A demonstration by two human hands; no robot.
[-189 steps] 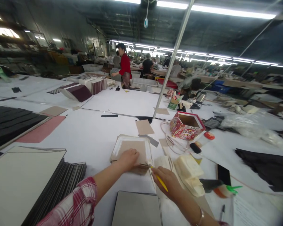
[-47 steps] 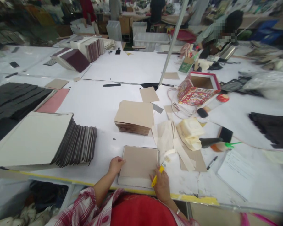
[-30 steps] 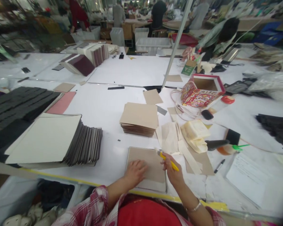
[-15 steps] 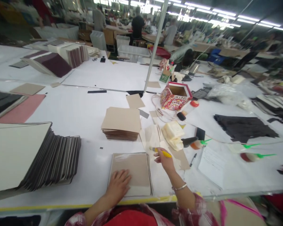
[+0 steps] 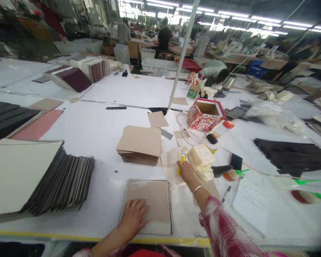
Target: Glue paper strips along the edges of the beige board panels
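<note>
Currently, R hand (image 5: pixel 186 172) closed round handle of yellow-handled brush (image 5: pixel 182 160), bristles pointing to far side, over pale sheet (image 5: pixel 169 162); bristle contact w/ sheet unclear. L hand (image 5: pixel 134 215) unclenched, palm down, fingers slightly spread, resting on lower L part of tan board (image 5: pixel 157 200) & hiding some of it. Board position: flat on white table (image 5: pixel 104 219), close to near edge, btwn both forearms. Beyond board: stack of tan cards (image 5: pixel 140 138), just L of pale sheet. Immediately R of brush: cream bundle (image 5: pixel 202 160), blocking that side; behind, patterned red box (image 5: pixel 205 122). Farther R: green-tipped bottle (image 5: pixel 230 175), pen (image 5: pixel 226 194), handwritten page (image 5: pixel 250 203). Far L: tall pile of dark-edged covers (image 5: pixel 26 171).
</note>
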